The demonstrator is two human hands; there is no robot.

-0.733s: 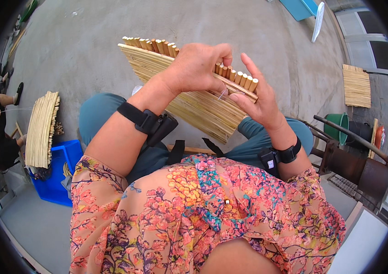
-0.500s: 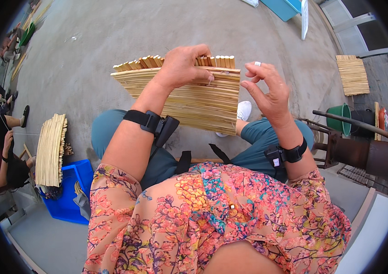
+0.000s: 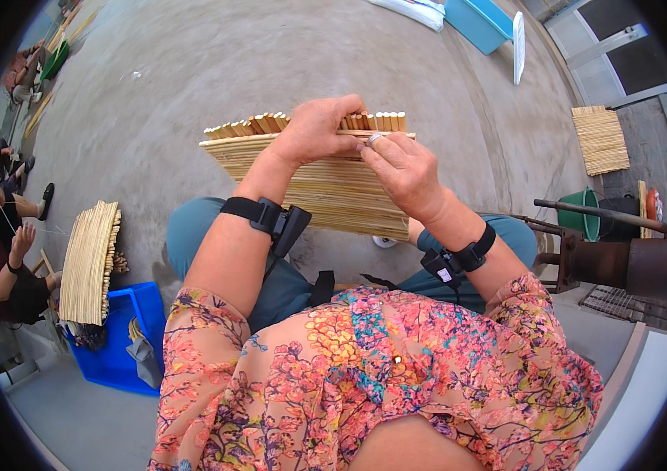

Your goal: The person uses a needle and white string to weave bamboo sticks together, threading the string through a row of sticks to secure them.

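A bundled mat of pale reed sticks (image 3: pixel 310 188), with a row of short cut ends along its top, is held over my lap. My left hand (image 3: pixel 322 125) grips its top edge, fingers curled over the cut ends and thumb along the upper sticks. Right beside it, my right hand (image 3: pixel 400 169), with a ring on one finger, is closed at that same edge; what its fingertips pinch is hidden.
Co-workers (image 3: pixel 4 282) sit at the left near another reed mat (image 3: pixel 89 259) and a blue tub (image 3: pixel 125 361). A flat mat (image 3: pixel 599 140), green bucket (image 3: pixel 578 218) and metal machine (image 3: pixel 608 267) are at right; a light blue tub (image 3: pixel 475 23) stands at the back.
My right hand was spread apart from the mat half a second ago; it has moved left onto the top edge and closed beside my left hand. The mat sits slightly lower in the picture.
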